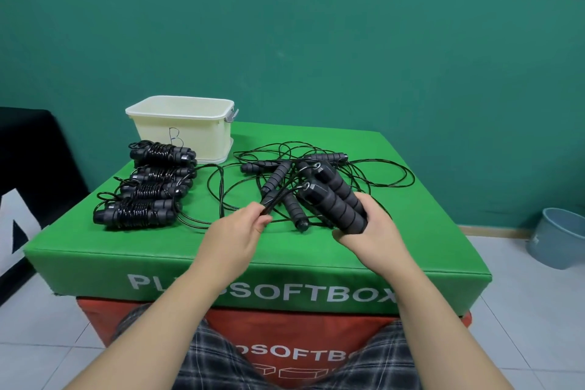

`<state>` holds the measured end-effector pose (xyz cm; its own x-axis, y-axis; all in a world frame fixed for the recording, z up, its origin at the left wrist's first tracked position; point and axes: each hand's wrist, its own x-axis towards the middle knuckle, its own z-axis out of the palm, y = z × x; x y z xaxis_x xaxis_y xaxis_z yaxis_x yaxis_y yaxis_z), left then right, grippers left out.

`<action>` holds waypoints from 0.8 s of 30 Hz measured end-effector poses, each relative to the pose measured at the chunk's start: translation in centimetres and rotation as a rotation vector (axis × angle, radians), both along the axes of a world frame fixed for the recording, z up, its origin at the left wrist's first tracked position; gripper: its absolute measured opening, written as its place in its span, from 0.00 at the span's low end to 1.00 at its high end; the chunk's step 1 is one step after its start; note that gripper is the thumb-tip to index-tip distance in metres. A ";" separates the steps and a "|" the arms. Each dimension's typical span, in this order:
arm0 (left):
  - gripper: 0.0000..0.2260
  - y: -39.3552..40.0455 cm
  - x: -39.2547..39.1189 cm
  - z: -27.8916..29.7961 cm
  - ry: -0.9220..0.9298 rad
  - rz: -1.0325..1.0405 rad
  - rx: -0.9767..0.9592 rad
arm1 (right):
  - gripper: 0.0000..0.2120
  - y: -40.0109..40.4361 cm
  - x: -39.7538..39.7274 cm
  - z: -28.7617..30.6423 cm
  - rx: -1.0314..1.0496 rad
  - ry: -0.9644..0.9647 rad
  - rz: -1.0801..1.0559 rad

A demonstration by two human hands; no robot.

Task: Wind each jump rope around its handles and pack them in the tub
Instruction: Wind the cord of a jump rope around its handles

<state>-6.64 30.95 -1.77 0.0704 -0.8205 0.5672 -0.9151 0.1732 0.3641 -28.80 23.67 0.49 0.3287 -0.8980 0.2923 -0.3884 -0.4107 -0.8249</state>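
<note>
My right hand (373, 231) grips two black foam handles (332, 196) of one jump rope, held side by side and pointing away from me. My left hand (240, 225) pinches the doubled black cord (275, 198) that runs from those handles. Behind them lies a tangle of loose ropes and handles (285, 174) on the green soft box (285, 250). Several wound rope bundles (148, 193) lie in a row at the left. The cream tub (186, 127), marked with a letter B, stands at the back left; its inside is hidden.
The green box sits on a red box (297, 342). A blue bucket (560, 237) stands on the tiled floor at the right. A black mat (34, 161) leans at the left. A green wall rises behind.
</note>
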 end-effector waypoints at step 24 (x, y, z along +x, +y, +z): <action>0.14 0.2 -7.0 -1.3 -0.329 0.088 0.369 | 0.26 1.9 5.2 -1.2 0.308 -0.386 -0.030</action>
<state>-13.64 31.17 -3.07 0.0146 -0.9696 0.2443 -0.9971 0.0042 0.0762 -23.58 25.60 -0.71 0.2211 -0.9694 0.1068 -0.0389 -0.1182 -0.9922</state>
